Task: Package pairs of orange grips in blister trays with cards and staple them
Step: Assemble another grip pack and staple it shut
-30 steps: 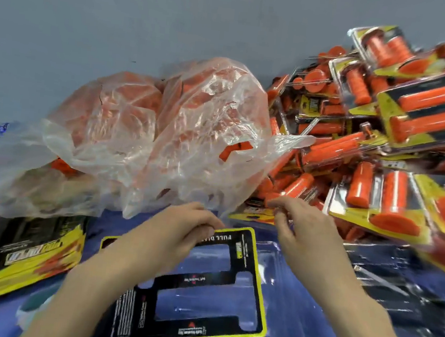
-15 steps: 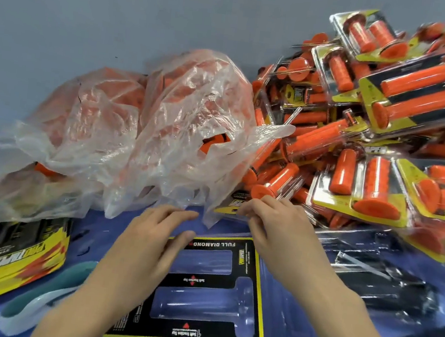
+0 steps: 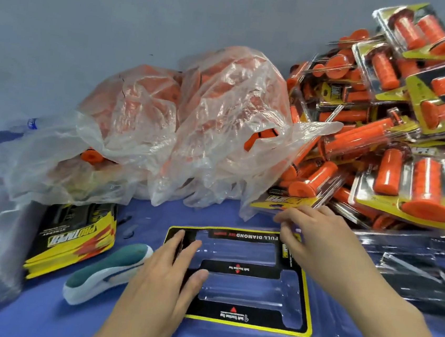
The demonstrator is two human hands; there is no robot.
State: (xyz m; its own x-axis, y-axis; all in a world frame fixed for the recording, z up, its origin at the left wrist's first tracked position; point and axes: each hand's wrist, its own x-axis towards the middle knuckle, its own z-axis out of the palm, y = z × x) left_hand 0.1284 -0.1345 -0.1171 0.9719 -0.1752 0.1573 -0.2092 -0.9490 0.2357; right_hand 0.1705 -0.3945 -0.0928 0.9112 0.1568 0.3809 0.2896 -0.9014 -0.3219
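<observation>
— While the card (image 3: 238, 270) lies over the tray (image 3: 235, 248) with both channels bare, what makes this step go well?

— Seating it square, I'd say. Both cut-outs should drop round the moulded channels on every side; otherwise the orange grips (image 3: 261, 141) may not bed down and staples could land crooked.

— How are the hands set?

— Left hand (image 3: 168, 278) lies flat on the card's left end, fingers straight, thumb on the near side; its grip is apart, pressing, clamped on nothing. Right hand (image 3: 315, 244) reaches to the far right corner with fingers bent. Blur hides the tips, so I cannot tell whether that grip pinches the edge or merely touches it.

— And the orange grips?

— None in the tray. Loose ones sit in the bag (image 3: 221, 118), far across the tabletop (image 3: 156, 216); finished packs (image 3: 411, 188) are heaped far right.

— Next?

— Likely press that corner home, then fetch a pair.
</observation>
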